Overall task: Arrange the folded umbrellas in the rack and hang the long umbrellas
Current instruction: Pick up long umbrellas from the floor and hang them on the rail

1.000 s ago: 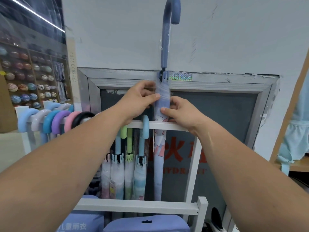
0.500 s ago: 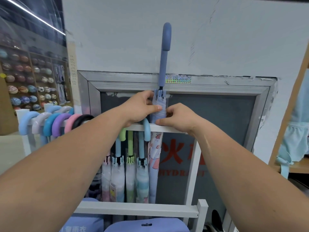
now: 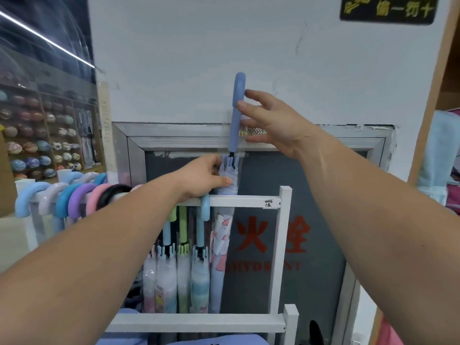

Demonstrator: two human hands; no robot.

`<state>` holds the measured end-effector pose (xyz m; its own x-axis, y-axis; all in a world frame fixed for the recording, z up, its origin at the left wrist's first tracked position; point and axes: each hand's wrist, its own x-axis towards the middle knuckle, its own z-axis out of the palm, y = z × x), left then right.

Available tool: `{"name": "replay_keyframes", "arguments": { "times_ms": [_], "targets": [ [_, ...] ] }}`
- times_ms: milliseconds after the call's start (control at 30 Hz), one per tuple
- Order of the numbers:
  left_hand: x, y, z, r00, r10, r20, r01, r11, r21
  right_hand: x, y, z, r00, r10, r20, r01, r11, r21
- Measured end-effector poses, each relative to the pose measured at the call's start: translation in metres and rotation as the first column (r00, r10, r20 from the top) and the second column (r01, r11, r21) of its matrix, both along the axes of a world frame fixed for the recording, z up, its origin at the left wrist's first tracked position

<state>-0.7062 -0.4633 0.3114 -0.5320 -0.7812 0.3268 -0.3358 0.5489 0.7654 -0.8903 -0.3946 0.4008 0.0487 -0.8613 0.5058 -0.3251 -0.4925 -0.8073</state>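
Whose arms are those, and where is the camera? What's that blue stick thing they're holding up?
Those are a person's two bare arms, not a machine. The camera sits on the person's head and looks forward and down, so you see what they see. The left hand grips a long umbrella near the top of its folded cloth. The blue stick is its handle, pointing up. The right hand is open beside that handle, fingers spread; whether it touches is hard to tell. In front stands a white rack. Other long umbrellas hang from its top rail by their curved handles, and more coloured handles line up at the left. Behind is a grey cabinet door with red writing.
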Motion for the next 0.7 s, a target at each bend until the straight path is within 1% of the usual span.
{"name": "replay_keyframes", "arguments": {
  "times_ms": [133,333,500,633,700],
  "targets": [
    [0.001,-0.002,-0.002,0.999,0.038,0.031,-0.038,0.999,-0.004,-0.003,0.000,0.005,0.998,0.044,0.040,-0.044,0.999,-0.003],
    [0.001,-0.006,-0.003,0.992,0.077,0.100,-0.075,0.997,-0.016,0.002,0.000,0.010,0.995,0.096,0.028,-0.096,0.995,0.037],
    [0.002,-0.006,-0.004,0.987,0.089,0.135,-0.089,0.996,-0.007,0.001,-0.003,0.006,0.987,0.136,0.086,-0.137,0.991,0.007],
    [0.004,-0.003,0.001,0.983,0.129,0.131,-0.129,0.992,-0.012,0.004,-0.005,0.000,0.992,0.122,0.042,-0.121,0.992,-0.022],
    [0.008,0.001,0.004,0.987,0.144,0.076,-0.143,0.990,-0.016,0.006,-0.005,-0.009,0.992,0.125,0.016,-0.125,0.992,-0.012]
  ]
}}
